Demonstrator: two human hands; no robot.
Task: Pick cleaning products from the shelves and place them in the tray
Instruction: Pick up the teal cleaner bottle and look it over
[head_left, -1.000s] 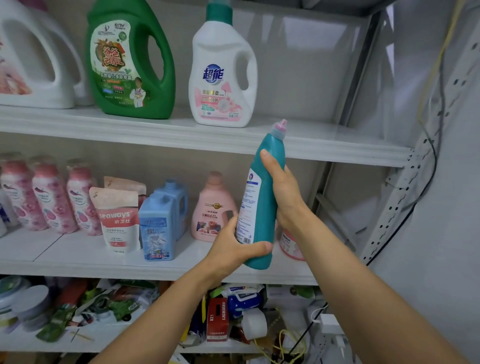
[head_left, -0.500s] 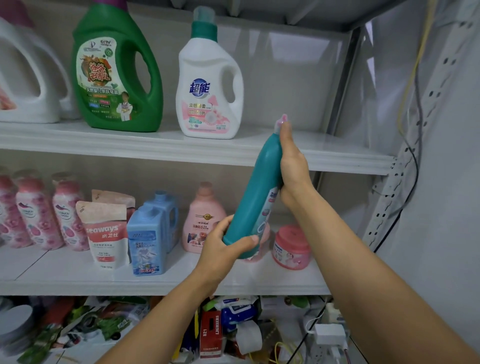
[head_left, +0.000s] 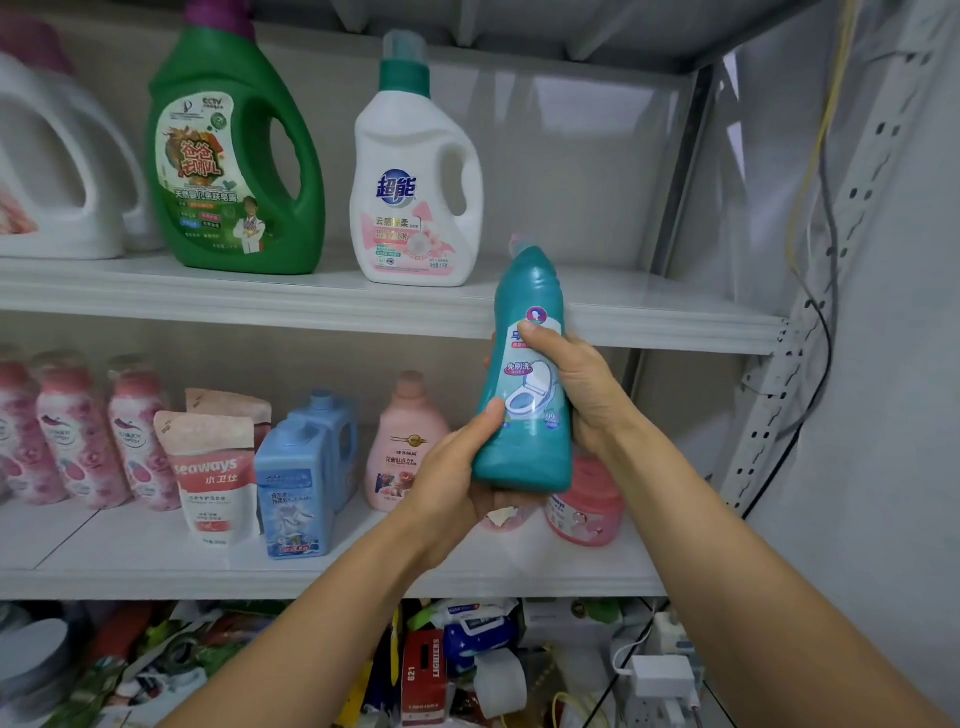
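While the teal bottle (head_left: 524, 447) is off the shelves, the person has both hands on it; it hangs in the air in front of the upper shelf (head_left: 649, 317) edge and out over the middle shelf (head_left: 130, 566), roughly upright with a slight lean, pink cap on top, toilet-picture label facing the camera. The left hand (head_left: 452, 483) grips the bottom end from the left, thumb pressed on the front, the other fingers tucked behind where you can't see them; the right hand (head_left: 587, 384) wraps the middle from the right, thumb lying across the top of the label, fingertips just poking out on the far side; so both hands are closed round the bottle.

On the upper shelf: a big green jug (head_left: 228, 156) with a purple cap, a white jug (head_left: 415, 176) with a teal cap just beside it, and more white jugs cut off at the far left. The middle shelf has a row of pink flowery bottles (head_left: 78, 441) on the left; then a pouch (head_left: 213, 473) marked seaways with another behind it; two blue bottles (head_left: 296, 483) one behind the other; a pink bottle (head_left: 405, 447); and a pink jar (head_left: 587, 509) partly hidden by the teal bottle's base.

The bottom shelf is a jumble of packets, with a red box (head_left: 423, 675) and a white charger (head_left: 660, 675) with cables; yellow and black cables (head_left: 826, 208) run down the perforated metal upright on the right.
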